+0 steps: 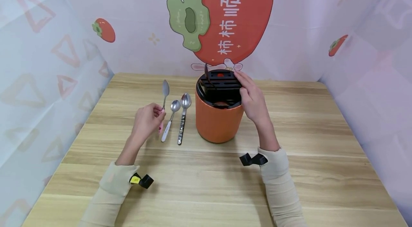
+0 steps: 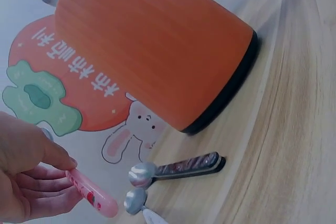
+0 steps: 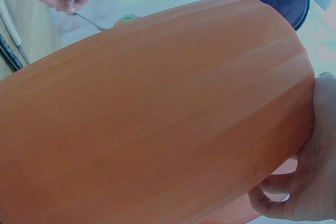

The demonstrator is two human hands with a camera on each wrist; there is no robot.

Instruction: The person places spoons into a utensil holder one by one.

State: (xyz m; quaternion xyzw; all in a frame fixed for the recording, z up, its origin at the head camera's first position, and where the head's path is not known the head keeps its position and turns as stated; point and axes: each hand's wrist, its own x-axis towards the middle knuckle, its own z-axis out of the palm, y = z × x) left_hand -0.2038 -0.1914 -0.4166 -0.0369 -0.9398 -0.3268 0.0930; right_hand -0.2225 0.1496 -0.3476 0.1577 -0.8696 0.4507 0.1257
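Head view: I see the left hand [image 1: 148, 119] pinching a pink-handled utensil [image 1: 165, 88], right hand [image 1: 255, 101] gripping the holder [image 1: 219, 123]; one utensil [image 1: 206, 71] inside, two spoons [image 1: 185, 101] left outside.

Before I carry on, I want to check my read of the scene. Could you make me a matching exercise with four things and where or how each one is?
Things:
1. pink-handled utensil
2. white-handled spoon
3. black-patterned-handle spoon
4. orange utensil holder

Places and states:
A. lying on the tabletop, closest to the holder
B. touched near its rim by the right hand
C. pinched in the fingers of the left hand
D. in the middle of the three utensils outside the holder

Right pairs: 1-C, 2-D, 3-A, 4-B
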